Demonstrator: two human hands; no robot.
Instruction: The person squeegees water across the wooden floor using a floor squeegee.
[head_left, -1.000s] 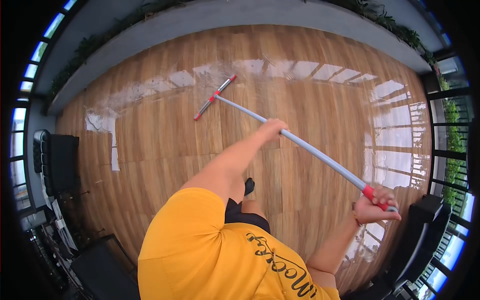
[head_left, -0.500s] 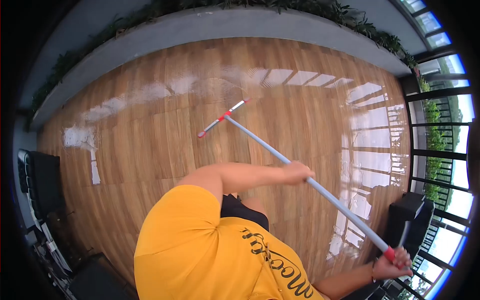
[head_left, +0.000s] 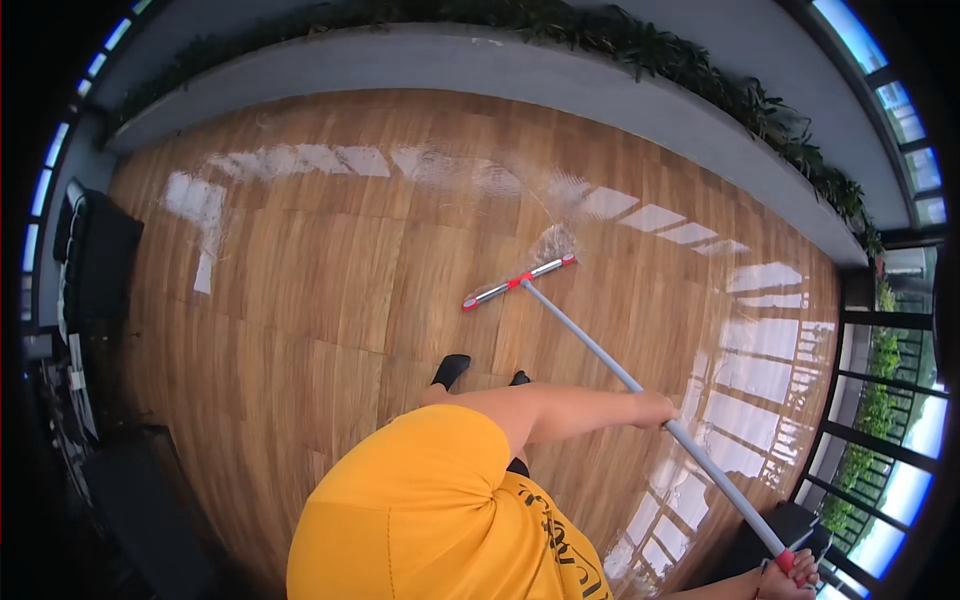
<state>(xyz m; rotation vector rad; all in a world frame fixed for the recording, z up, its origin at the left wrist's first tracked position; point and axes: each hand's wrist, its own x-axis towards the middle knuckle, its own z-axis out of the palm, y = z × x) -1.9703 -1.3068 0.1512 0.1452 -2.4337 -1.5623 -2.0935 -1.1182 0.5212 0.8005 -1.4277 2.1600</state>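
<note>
A long-handled floor squeegee (head_left: 520, 281) rests its red and silver head on the wood-look floor, at a slant across the view. Its grey pole (head_left: 590, 345) runs down to the right. My left hand (head_left: 655, 409) is closed around the pole's middle, the arm reaching across my front. Down at the lower right, my right hand (head_left: 788, 580) grips the red end of the pole. Wet, rippled water (head_left: 553, 243) lies just beyond the squeegee head. My feet (head_left: 453, 371), dark-covered, stand on the floor behind it.
A low grey planter wall (head_left: 470, 62) with green plants curves along the far side. Black furniture (head_left: 105, 240) stands at the left, and a dark box-like piece (head_left: 775, 530) at the lower right. Tall windows (head_left: 880, 400) line the right. The floor (head_left: 330, 250) is shiny with reflections.
The squeegee head and both hands sit lower and farther right in the view, which has itself shifted. My feet now show. Both hands have kept hold of the pole.
</note>
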